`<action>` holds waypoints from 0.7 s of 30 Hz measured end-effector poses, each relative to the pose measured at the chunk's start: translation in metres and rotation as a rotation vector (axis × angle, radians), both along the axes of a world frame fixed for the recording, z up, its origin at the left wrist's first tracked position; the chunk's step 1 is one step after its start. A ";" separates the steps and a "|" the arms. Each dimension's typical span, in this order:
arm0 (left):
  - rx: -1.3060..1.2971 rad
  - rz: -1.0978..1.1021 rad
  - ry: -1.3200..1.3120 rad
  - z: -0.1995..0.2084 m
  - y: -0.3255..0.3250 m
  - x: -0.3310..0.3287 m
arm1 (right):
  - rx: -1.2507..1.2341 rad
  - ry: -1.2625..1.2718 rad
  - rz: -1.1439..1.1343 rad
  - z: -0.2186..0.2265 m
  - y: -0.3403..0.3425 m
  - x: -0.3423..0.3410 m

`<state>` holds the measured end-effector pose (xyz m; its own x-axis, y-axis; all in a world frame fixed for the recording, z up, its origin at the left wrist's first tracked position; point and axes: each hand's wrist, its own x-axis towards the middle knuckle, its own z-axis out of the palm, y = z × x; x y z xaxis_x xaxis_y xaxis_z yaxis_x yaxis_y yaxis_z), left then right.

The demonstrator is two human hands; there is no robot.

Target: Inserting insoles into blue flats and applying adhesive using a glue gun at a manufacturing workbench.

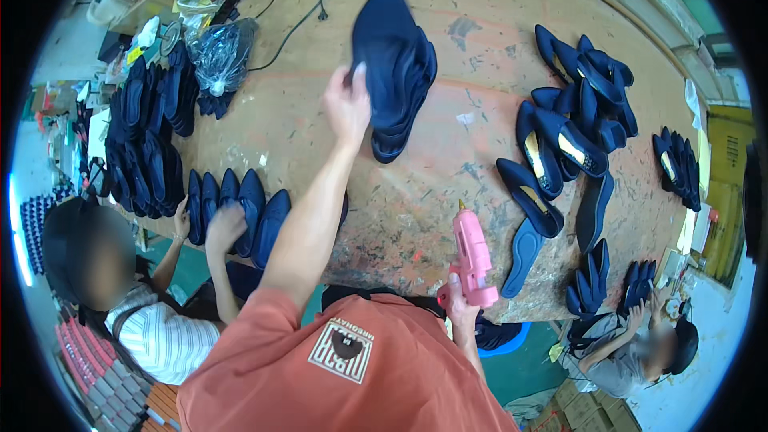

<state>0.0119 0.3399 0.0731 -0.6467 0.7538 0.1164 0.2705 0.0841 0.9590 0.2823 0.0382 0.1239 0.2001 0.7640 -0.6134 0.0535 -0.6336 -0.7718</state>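
My left hand (pixel 350 104) reaches far out over the table, its thumb and fingers closed on the side of a navy pointed flat shoe (pixel 382 40). That shoe lies over a nested stack of similar navy shoes (pixel 412 104); the shoe and hand are slightly blurred. Close to the table's near edge, my right hand (pixel 458 302) is closed round the handle of a pink glue gun (pixel 474 260), whose brass-coloured nozzle points away from me. To the right of the glue gun lies a navy insole (pixel 524 256), beside a navy shoe with a tan lining (pixel 530 198).
A loose pile of navy shoes (pixel 572 132) covers the right of the worn table (pixel 448 184). Shoe rows (pixel 148 140) fill its left side, near a plastic bag (pixel 224 56) and a black cable (pixel 284 44). Co-workers sit at left (pixel 164 328) and right (pixel 612 360).
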 end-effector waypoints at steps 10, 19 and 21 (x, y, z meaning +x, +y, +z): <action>-0.604 -0.315 0.370 -0.082 -0.340 0.009 | 0.221 -0.041 0.361 -0.046 -0.010 -0.001; -0.839 -0.413 0.275 -0.100 -0.359 0.011 | 0.074 -0.317 0.554 -0.050 -0.008 -0.071; -0.852 -0.421 0.259 -0.101 -0.359 0.010 | 0.101 -0.344 0.555 -0.062 -0.012 -0.077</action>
